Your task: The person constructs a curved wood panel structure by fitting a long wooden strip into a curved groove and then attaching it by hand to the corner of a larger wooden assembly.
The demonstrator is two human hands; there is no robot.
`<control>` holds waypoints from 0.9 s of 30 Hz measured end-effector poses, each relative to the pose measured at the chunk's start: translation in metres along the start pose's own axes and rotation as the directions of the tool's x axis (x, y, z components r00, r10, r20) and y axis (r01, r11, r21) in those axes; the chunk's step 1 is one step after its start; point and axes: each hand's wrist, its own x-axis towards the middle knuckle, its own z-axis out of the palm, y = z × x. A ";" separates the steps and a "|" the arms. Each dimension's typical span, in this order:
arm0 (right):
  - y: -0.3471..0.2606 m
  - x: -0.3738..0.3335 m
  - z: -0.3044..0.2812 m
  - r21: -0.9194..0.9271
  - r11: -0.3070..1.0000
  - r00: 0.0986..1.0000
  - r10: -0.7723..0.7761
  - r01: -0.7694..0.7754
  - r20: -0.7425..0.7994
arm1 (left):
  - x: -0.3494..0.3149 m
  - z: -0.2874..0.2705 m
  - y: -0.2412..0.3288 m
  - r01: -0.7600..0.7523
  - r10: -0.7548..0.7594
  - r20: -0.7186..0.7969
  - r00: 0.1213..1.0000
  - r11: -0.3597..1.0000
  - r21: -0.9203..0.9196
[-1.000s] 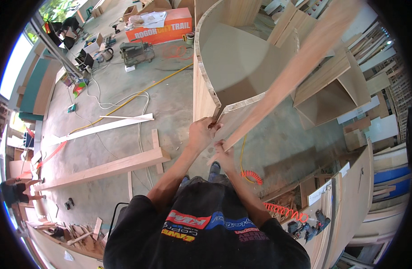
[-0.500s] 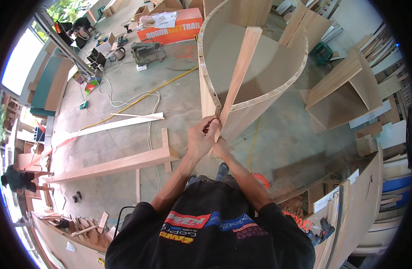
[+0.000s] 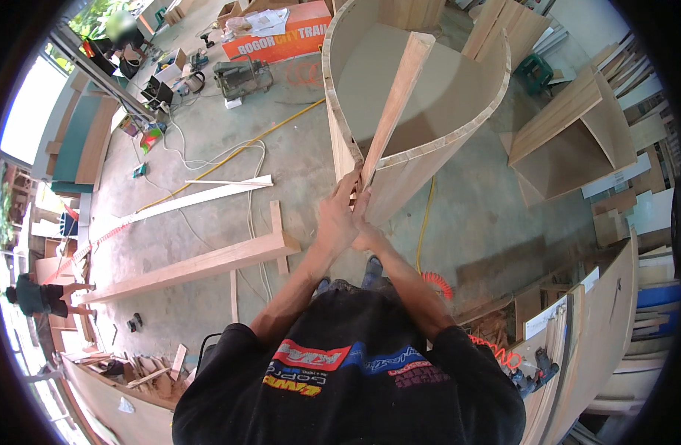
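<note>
Left hand (image 3: 337, 220) has extended its fingers to the corner of the curved box (image 3: 411, 178). Right hand (image 3: 369, 235) holds the wooden strip (image 3: 397, 100) low at that corner, apparently steadying it; left grip unclear.

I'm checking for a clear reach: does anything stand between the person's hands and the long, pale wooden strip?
Nothing visible does. The left hand and right hand are together at the near end of the long, pale wooden strip, by the pointed corner of the curved, open-topped wooden shell. Exact contact is hidden.
</note>
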 end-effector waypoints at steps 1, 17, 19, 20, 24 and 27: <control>-0.009 -0.005 -0.027 -0.009 1.000 0.984 0.012 -0.010 0.180 | -0.001 -0.006 -0.003 -0.003 0.003 -0.009 1.000 1.000 0.011; -0.130 -0.037 -0.265 -0.172 0.904 0.841 -0.428 0.392 -0.330 | -0.007 -0.039 -0.044 0.030 -0.033 -0.037 0.999 0.996 -0.080; -0.136 -0.040 -0.277 -0.149 0.922 0.892 -0.384 0.357 -0.237 | -0.010 -0.045 -0.057 0.048 -0.052 -0.040 0.998 0.994 -0.095; -0.140 -0.040 -0.281 -0.134 0.930 0.912 -0.362 0.342 -0.190 | -0.012 -0.049 -0.063 0.058 -0.063 -0.043 0.997 0.994 -0.097; -0.146 -0.036 -0.300 -0.082 0.949 0.951 -0.308 0.304 -0.036 | -0.021 -0.039 -0.082 0.128 -0.129 -0.002 0.992 0.989 -0.071; -0.145 -0.032 -0.306 -0.010 0.945 0.945 -0.326 0.326 -0.004 | -0.020 -0.028 -0.105 0.152 -0.150 0.030 0.988 0.984 -0.091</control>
